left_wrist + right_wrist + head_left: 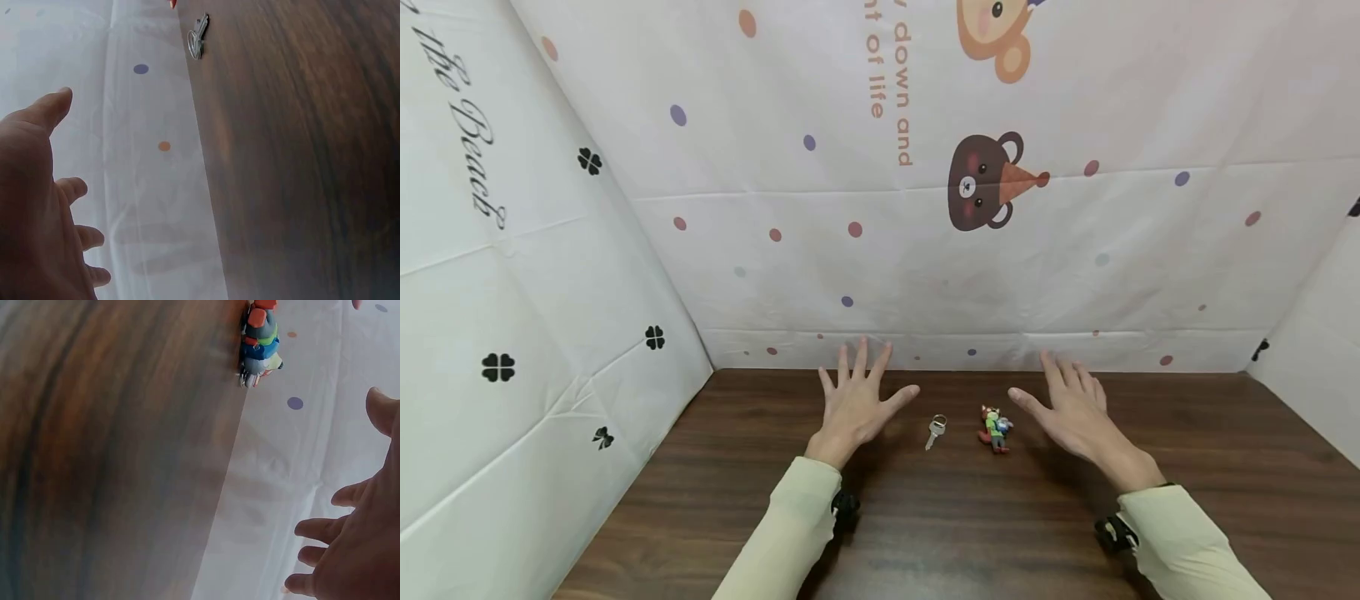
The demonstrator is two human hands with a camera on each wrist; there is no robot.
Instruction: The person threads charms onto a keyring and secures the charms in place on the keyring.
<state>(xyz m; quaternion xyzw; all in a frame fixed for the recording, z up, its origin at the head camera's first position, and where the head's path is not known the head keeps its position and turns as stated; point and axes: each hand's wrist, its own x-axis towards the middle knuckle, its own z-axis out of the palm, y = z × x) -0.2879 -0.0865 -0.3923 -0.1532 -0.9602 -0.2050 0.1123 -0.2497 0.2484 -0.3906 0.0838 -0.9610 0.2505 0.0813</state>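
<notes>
A silver key (936,431) with a ring through its head lies on the dark wooden table, between the two hands. To its right lies a small fox figurine (995,429) in a green top, with something blue at its side. My left hand (852,410), fingers spread, is left of the key and apart from it. On the figurine's right, my right hand (1075,417) has its fingers extended and touches nothing. In the left wrist view the key (197,37) shows near the top; the right wrist view has the figurine (260,344) at its top.
A white cloth (850,267) with dots and a bear print rises behind the table's back edge. Another cloth (550,333) with black clovers stands along the left side. The wooden tabletop (940,533) stretches toward the front, and dark wrist straps (846,507) sit at the cuffs.
</notes>
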